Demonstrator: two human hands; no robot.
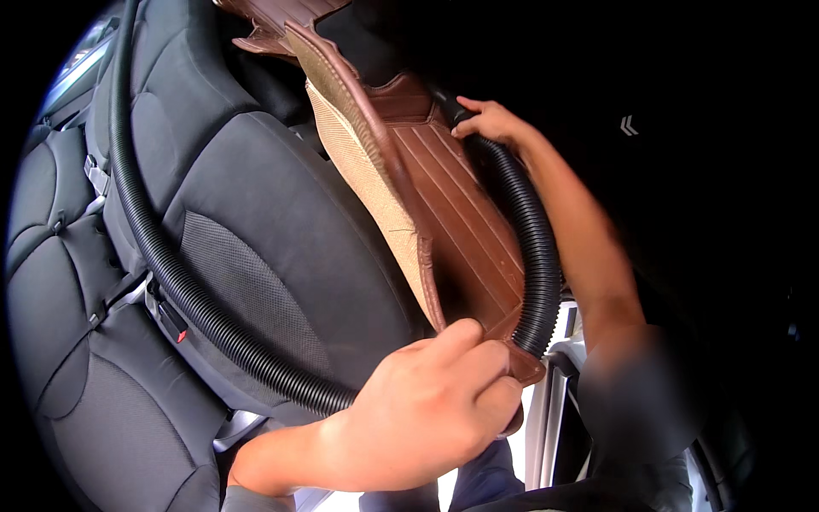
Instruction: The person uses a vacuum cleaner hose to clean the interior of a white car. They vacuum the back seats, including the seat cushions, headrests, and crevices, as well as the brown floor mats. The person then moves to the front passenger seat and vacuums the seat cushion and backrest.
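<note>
My left hand (441,400) grips the near edge of a brown quilted leather car floor mat (457,185). One side of the mat is folded up, so its beige woven underside (365,192) shows. On the far right, my right hand (491,121) holds the dark end piece (450,105) of a black corrugated vacuum hose (540,256). The tip of that piece fades into shadow by the mat's far part. From there the hose bends down along the mat's right side and passes out of sight behind my left hand. A corrugated length also curves across the seat.
A dark grey car seat (256,173) with a mesh panel fills the left middle. Beside it sits a seat belt buckle (171,321) with a red button. More dark seats (115,409) line the left rim. A pale door sill (544,435) and my legs (483,470) are below.
</note>
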